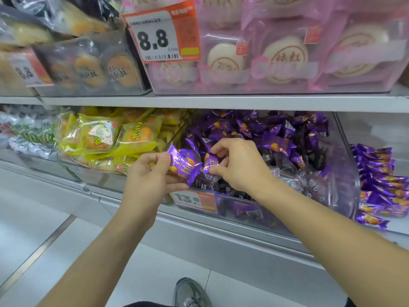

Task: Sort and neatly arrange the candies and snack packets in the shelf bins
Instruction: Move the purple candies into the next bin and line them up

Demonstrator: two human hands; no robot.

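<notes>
Head view shows one purple packet (182,165) pinched between the thumb and curled fingers of the left hand (150,173), held just in front of the clear bin (345,173) on the lower shelf. Touching its right end, a second purple packet (210,166) is pinched by the fingertips of the right hand (239,165), which reaches over the bin's front edge. That bin holds a heap of purple and dark-wrapped candies, too many and too jumbled to count. One orange price tag reading 13.8 (194,199) sits on its front, partly hidden by the left hand. Left of it lies a pile of yellow packets (106,136); right of it, stacked purple bars (378,180). On the upper shelf stand pink-wrapped round cakes (285,58) and two 8.8 price tags (161,34). One grey shoe (190,293) shows on the floor below.
</notes>
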